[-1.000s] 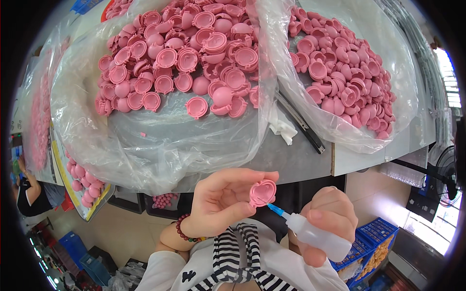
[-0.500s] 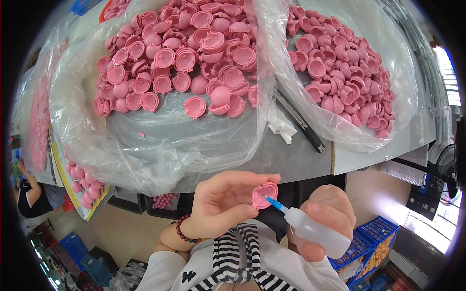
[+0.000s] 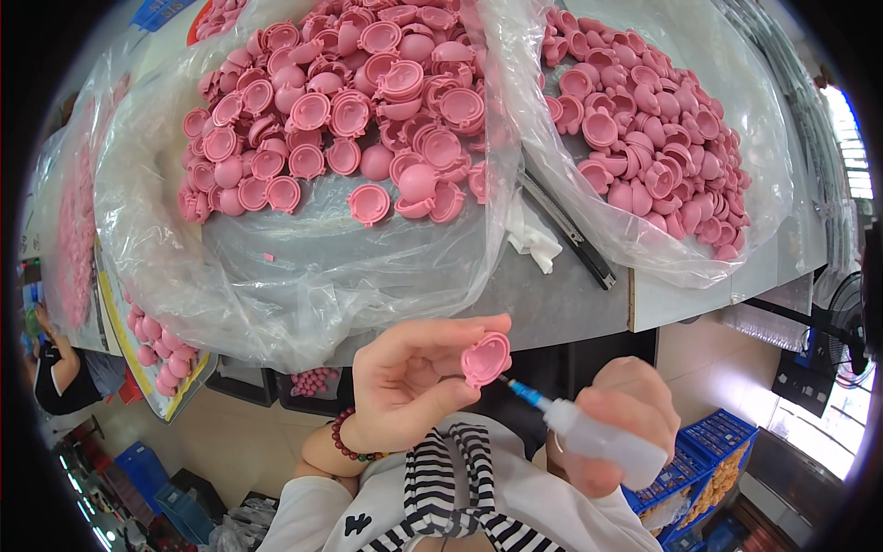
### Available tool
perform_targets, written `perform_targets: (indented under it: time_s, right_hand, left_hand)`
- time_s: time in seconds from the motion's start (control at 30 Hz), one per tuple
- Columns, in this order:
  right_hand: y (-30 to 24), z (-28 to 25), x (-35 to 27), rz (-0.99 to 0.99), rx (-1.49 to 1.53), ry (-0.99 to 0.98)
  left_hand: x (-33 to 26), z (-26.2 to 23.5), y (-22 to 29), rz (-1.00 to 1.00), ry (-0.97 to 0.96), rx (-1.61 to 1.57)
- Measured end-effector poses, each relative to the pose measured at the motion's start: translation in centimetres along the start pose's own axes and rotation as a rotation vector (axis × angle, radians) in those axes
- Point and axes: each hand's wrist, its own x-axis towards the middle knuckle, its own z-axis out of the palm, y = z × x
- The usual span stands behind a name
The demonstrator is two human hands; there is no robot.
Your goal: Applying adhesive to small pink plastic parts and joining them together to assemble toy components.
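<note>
Between thumb and fingers, my left hand (image 3: pixel 405 377) pinches a pink half-shell (image 3: pixel 485 359), its hollow side turned toward me. My right hand (image 3: pixel 624 419) is wrapped round a white squeeze bottle (image 3: pixel 602 443) with a blue needle tip (image 3: pixel 526 394). That tip points up and left, just below the shell's right edge and seemingly a little apart from it. Beyond my hands, a large heap of pink half-shells (image 3: pixel 345 158) lies in a clear plastic bag (image 3: pixel 303 304) on the table. A second heap (image 3: pixel 658 138) fills another clear bag at the right.
A black-handled cutter (image 3: pixel 575 230) and a crumpled white tissue (image 3: pixel 533 241) lie between the bags. At the left, pink balls (image 3: pixel 161 345) sit in a yellow-edged tray (image 3: pixel 189 391). Blue crates (image 3: pixel 704 451) stand on the floor at right. Another person (image 3: pixel 64 368) is at far left.
The bottle's tip has come out of the shell's hollow and drawn back down and right. My left hand has moved slightly left and up, turning the shell.
</note>
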Motion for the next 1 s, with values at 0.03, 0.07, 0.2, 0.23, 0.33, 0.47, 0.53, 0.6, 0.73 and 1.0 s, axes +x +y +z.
perform_targets:
  time_s: [0.03,0.07,0.2,0.23,0.33,0.47,0.53,0.6,0.73,1.0]
  right_hand:
    - [-0.2,0.2,-0.1,-0.007,0.036,-0.027]
    - [-0.6,0.3,-0.1,0.033,0.066,-0.034]
    - [1.6,-2.1,-0.5,-0.113,0.017,0.228]
    - [2.5,-3.3,-1.4,-0.035,-0.104,0.536]
    - [4.6,-8.4,0.8,0.204,-0.492,0.613]
    - [9.8,-18.0,1.8,0.369,-0.612,0.582]
    - [12.3,-20.4,1.7,0.501,-0.595,0.561]
    - [13.5,-20.4,1.7,0.538,-0.561,0.537]
    - [12.1,-18.9,3.7,0.277,-0.829,0.625]
    - [12.3,-0.8,18.1,-0.098,-0.739,-0.631]
  left_hand:
    - [0.0,0.0,-0.1,0.011,0.001,0.011]
    - [0.1,0.0,-0.1,0.011,0.000,0.009]
    - [0.7,1.3,0.1,-0.177,0.048,-0.267]
    - [0.7,1.6,0.3,-0.292,0.132,-0.330]
    - [0.6,0.6,0.1,-0.377,0.093,-0.551]
    - [0.9,0.6,0.2,-0.432,0.049,-0.655]
    - [0.9,0.8,0.2,-0.356,0.058,-0.515]
    - [0.8,0.3,0.3,-0.232,-0.019,-0.328]
    - [0.6,0.5,0.5,0.067,-0.050,0.125]
    - [0.1,1.1,0.6,0.006,-0.037,0.074]
